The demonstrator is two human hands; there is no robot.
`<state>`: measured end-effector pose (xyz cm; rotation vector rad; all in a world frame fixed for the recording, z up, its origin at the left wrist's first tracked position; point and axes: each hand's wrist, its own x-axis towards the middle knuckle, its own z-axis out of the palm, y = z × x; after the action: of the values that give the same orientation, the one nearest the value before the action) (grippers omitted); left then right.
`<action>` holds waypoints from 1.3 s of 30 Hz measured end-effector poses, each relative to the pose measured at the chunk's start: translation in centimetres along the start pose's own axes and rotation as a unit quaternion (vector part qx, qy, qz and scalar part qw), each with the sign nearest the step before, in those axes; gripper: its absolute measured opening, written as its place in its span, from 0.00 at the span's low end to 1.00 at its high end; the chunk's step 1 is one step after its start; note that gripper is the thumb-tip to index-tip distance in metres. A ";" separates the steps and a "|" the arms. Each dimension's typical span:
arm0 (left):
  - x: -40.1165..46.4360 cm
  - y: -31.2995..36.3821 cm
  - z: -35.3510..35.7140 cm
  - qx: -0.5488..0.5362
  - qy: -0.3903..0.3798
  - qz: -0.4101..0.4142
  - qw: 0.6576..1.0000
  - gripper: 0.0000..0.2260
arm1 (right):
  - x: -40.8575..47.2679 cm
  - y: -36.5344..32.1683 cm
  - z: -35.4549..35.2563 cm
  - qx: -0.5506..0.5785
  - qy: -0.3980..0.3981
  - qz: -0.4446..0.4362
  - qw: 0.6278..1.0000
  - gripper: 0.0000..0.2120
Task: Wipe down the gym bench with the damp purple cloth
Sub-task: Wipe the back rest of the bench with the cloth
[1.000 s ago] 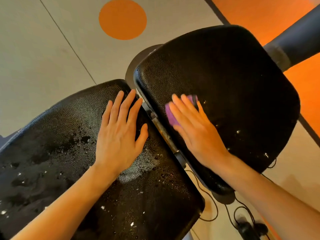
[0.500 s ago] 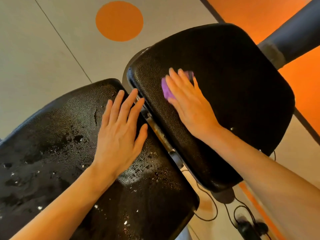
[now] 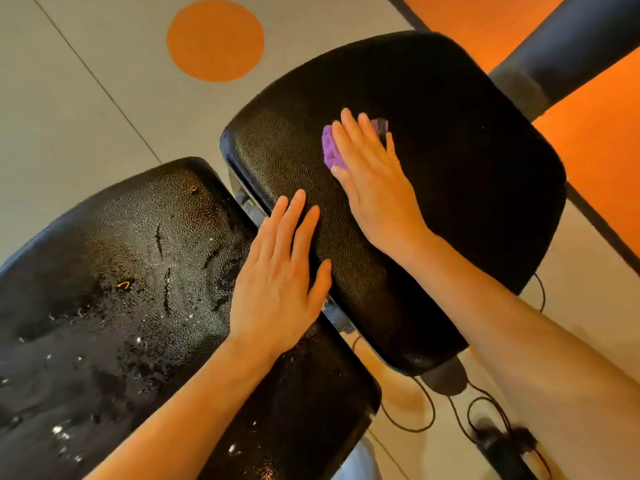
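right hand (image 3: 375,188): flat, fingers straight, pressing the purple cloth (image 3: 331,152) down onto the far pad (image 3: 450,161) of the gym bench, not curled around it

purple cloth: mostly hidden under those fingers, a bit peeks out on the left side and by the fingertips, sitting around the middle of the far pad

left hand (image 3: 280,278): also flat and relaxed, holding nothing, laid across the gap so the fingers rest on the far pad's near edge

near pad (image 3: 114,271): wet, droplets and streaks all over

floor (image 3: 69,98): beige with an orange dot (image 3: 215,39), black cable (image 3: 485,410) lying near the bench base
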<state>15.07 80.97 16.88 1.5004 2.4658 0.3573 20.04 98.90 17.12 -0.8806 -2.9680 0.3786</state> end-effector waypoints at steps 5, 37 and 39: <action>-0.1 0.0 -0.1 0.001 -0.002 -0.006 1.000 0.28 | -14.1 2.0 -1.2 -0.076 -0.051 -0.073 0.993 0.25; -1.5 4.3 1.5 -0.029 -0.032 0.042 0.998 0.28 | -4.0 8.5 -2.1 0.006 0.001 0.040 0.999 0.23; -1.6 4.4 1.5 -0.027 -0.036 0.043 0.998 0.28 | -2.3 8.6 -1.7 0.023 0.021 0.114 0.993 0.23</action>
<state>19.98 81.64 17.05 1.5724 2.3233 0.3738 26.73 105.01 16.88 -1.2115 -2.8149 0.4275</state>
